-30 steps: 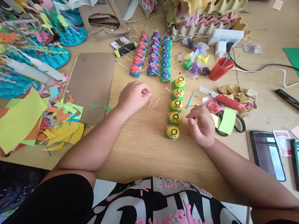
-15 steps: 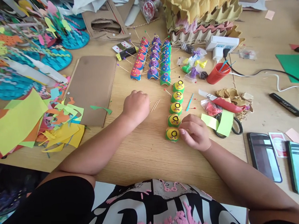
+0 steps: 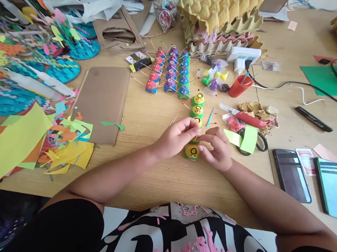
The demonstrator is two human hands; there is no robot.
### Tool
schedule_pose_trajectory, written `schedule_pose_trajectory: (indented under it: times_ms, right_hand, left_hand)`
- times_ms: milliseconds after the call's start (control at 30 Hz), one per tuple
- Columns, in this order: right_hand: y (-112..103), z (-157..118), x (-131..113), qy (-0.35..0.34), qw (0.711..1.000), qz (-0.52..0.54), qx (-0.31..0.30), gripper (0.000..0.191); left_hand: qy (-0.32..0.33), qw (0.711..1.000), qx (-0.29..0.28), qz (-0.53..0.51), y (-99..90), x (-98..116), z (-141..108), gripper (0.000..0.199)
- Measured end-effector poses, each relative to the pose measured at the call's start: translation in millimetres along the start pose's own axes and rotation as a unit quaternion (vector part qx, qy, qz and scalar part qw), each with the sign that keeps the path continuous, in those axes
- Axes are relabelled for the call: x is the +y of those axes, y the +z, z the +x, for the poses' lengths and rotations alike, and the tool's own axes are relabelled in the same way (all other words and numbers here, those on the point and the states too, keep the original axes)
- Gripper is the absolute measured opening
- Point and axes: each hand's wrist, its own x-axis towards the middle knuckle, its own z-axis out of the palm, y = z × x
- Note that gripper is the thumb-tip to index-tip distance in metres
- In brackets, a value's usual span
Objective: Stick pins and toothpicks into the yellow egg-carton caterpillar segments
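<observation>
A yellow and green egg-carton caterpillar point(image 3: 191, 152) lies on the table in front of me, with smiling faces and black rings on its bumps. Over its near bumps, my left hand point(image 3: 182, 136) is closed in a pinch; what lies between its fingertips is too small to tell. My right hand point(image 3: 217, 149) is at the caterpillar's right side, fingers curled, its index fingertip meeting the left fingertips and its thumb by the nearest bump. Whatever it grips is hidden. Left of the caterpillar are loose toothpicks point(image 3: 173, 119); a small blue tool point(image 3: 210, 117) lies to its right.
Red, purple and blue egg-carton caterpillars point(image 3: 170, 85) with pin-like sticks stand beyond. A red utility knife point(image 3: 253, 118), scissors point(image 3: 262, 141) and phone point(image 3: 292, 176) lie right. Cardboard point(image 3: 105, 103) and paper scraps point(image 3: 60, 158) are left. Egg trays point(image 3: 221, 10) are stacked behind.
My left hand has moved right and toward me, from beside the toothpicks to over the caterpillar. My right index finger now reaches in to meet it.
</observation>
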Motion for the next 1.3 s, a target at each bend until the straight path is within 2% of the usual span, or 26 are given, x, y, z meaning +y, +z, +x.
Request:
schedule_pose_trajectory:
  times_ms: [100, 233, 367, 467, 533, 600, 700, 867, 1067, 1200, 1300]
  right_hand:
    - [2.9, -1.1, -3.5, 0.015, 1.000, 0.003, -0.003, 0.018]
    - [7.2, -0.1, -7.1, 0.054, 0.998, 0.023, 0.008, 0.015]
    - [0.9, 4.9, -8.0, 0.027, 0.999, -0.007, -0.026, 0.012]
    - [-16.8, 13.7, -2.6, 0.006, 0.994, -0.092, -0.053, 0.017]
    - [-32.7, 20.5, 6.0, 0.058, 0.976, -0.206, -0.050, 0.017]
    - [-47.8, 25.6, 17.6, 0.138, 0.943, -0.294, -0.070, 0.013]
    - [-62.7, 27.4, 34.8, 0.221, 0.907, -0.347, -0.094, 0.018]
    - [-63.6, 21.3, 48.0, 0.227, 0.882, -0.397, -0.116, 0.022]
    - [-56.7, 21.1, 47.6, 0.248, 0.862, -0.419, -0.140, 0.018]
    - [-60.6, 31.5, 41.6, 0.289, 0.827, -0.446, -0.182, 0.018]
    - [-71.9, 42.6, 36.0, 0.346, 0.828, -0.414, -0.155, 0.013]
  left_hand:
    - [0.036, 0.999, 0.016, -0.016, 10.7, -4.6, -6.6, 0.029]
    - [0.108, 0.992, 0.026, 0.057, 9.9, -7.4, -10.0, 0.025]
    - [0.185, 0.976, 0.047, 0.100, 6.3, -12.8, -10.1, 0.017]
    - [0.197, 0.968, 0.126, 0.089, 4.4, -18.8, -9.5, 0.015]
    - [0.204, 0.959, 0.175, 0.087, 3.0, -23.6, -8.5, 0.014]
    - [0.214, 0.952, 0.198, 0.091, 1.5, -29.0, -6.8, 0.016]
    - [0.222, 0.950, 0.200, 0.091, -1.0, -36.6, -4.4, 0.014]
    - [0.204, 0.952, 0.203, 0.107, -4.5, -43.6, -2.9, 0.017]
    - [0.206, 0.957, 0.183, 0.095, -6.8, -46.1, -2.5, 0.014]
    - [0.241, 0.951, 0.176, 0.084, -7.9, -46.0, 0.2, 0.008]
    - [0.265, 0.945, 0.177, 0.070, -8.6, -46.8, 2.3, 0.006]
